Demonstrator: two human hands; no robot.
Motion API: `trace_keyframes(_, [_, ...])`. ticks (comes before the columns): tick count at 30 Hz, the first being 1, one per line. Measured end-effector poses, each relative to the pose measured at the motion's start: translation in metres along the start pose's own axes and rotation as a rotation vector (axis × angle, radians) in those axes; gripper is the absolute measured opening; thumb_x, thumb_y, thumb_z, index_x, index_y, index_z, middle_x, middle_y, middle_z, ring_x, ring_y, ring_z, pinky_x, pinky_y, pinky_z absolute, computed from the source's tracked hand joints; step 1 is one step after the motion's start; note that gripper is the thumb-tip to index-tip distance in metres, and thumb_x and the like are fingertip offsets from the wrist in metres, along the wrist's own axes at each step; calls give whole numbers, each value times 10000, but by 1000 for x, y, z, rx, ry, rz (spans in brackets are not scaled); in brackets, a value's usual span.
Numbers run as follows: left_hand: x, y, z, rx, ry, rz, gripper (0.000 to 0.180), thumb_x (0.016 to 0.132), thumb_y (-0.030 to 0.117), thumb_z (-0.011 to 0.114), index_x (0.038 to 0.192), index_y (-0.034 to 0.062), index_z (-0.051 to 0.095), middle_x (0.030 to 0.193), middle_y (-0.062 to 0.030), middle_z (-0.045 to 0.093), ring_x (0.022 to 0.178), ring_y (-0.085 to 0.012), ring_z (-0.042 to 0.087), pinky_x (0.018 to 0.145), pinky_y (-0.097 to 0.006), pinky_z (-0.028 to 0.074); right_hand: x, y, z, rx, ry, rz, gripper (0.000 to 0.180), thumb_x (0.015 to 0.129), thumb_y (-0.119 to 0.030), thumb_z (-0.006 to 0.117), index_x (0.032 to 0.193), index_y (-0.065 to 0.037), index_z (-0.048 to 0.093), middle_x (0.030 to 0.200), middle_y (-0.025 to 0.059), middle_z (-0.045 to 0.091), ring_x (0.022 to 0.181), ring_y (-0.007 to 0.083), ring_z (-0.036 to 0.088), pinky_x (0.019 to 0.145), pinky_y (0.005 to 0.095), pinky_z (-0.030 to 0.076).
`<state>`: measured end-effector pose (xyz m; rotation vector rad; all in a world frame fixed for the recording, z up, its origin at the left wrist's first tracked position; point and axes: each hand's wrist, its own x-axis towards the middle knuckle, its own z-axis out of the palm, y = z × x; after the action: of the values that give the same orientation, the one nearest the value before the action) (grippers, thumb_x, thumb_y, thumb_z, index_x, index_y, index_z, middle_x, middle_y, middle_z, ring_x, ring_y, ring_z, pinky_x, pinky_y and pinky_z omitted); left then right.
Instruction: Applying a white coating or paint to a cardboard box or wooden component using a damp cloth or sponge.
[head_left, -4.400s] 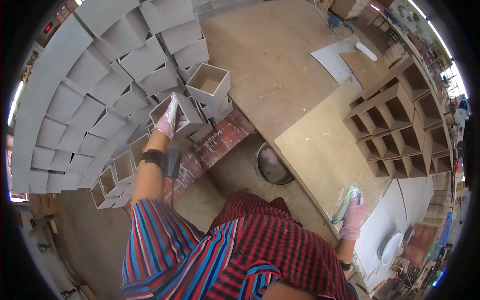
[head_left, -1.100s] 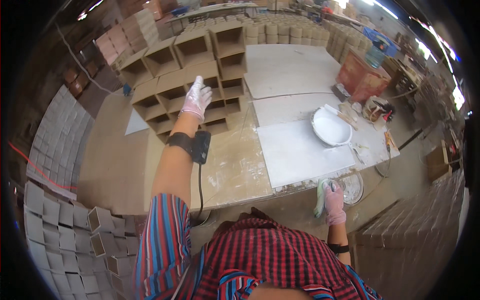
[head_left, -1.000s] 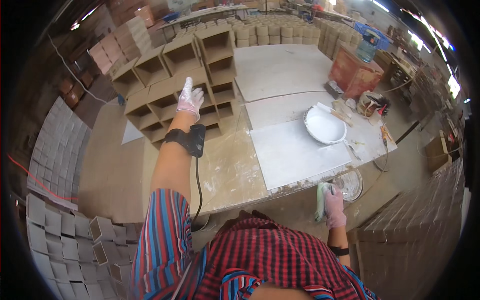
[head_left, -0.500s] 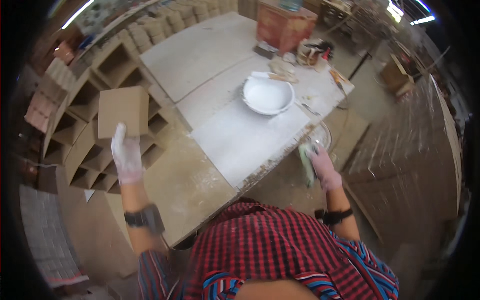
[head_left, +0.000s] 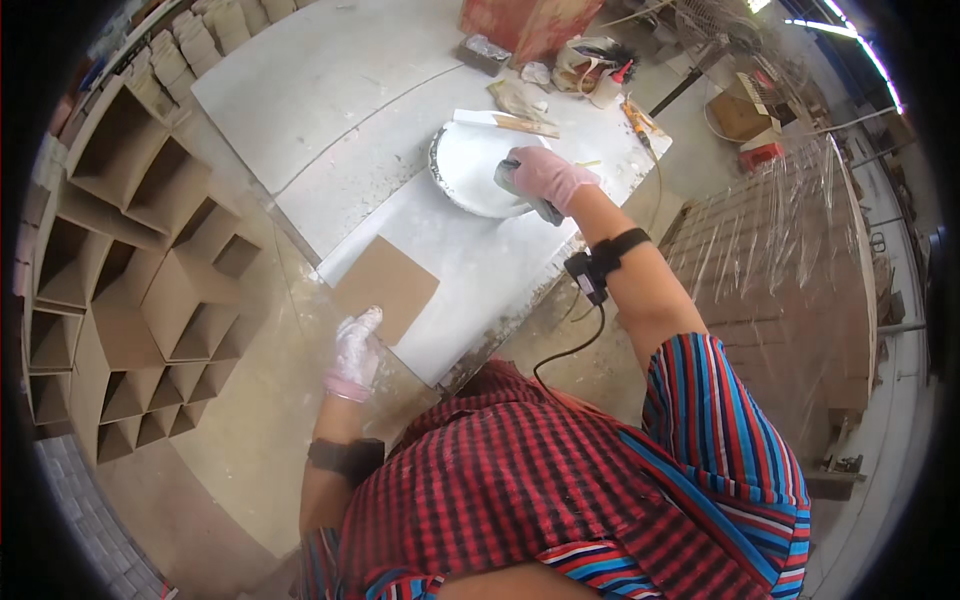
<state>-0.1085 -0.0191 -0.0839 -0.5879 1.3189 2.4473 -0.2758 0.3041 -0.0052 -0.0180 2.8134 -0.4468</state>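
My left hand [head_left: 354, 354], in a white-smeared pink glove, grips the near edge of a small brown cardboard box [head_left: 388, 284]. Its flat square face is turned up, over the white sheet on the table. My right hand [head_left: 550, 178], also gloved in pink, is closed round a grey-green cloth [head_left: 543, 208] at the right side of a white bowl [head_left: 436, 165]. White paste or liquid fills much of the bowl. Whether the cloth dips into it, I cannot tell. A brush-like tool [head_left: 505, 122] with a wooden handle lies across the bowl's far rim.
Open cardboard boxes [head_left: 120, 310] are stacked at the left. Behind the bowl on the table [head_left: 330, 110] lie a rag [head_left: 515, 100], a bag [head_left: 585, 65] and an orange-handled tool [head_left: 637, 122] with a cord. A plastic-wrapped stack [head_left: 770, 270] stands at the right.
My left hand has brought the box rightward from beside the stacked boxes to over the white sheet. My right hand has moved the cloth from beyond the table's edge up to the bowl.
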Motion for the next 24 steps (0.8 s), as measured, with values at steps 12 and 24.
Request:
trace_keyframes(12, [-6,-29,15,-70,401,32,278,849,126,568,1098,6,544,1031,-47,562,950,-138,518,821,-264,425,89,33,42,-151,-144,-214,322,818,-213,423,1040,-66,604,1050,138,609,949,335,588,787,410,462])
trace_keyframes(24, [-5,-32,31,-174,288,235,299,901,182,501,1169,51,488,1132,-59,536,1042,-197,514,894,-359,418,84,66,12,381,-267,-403,323,845,-250,525,1065,-20,578,1013,122,619,914,235,595,791,318,458])
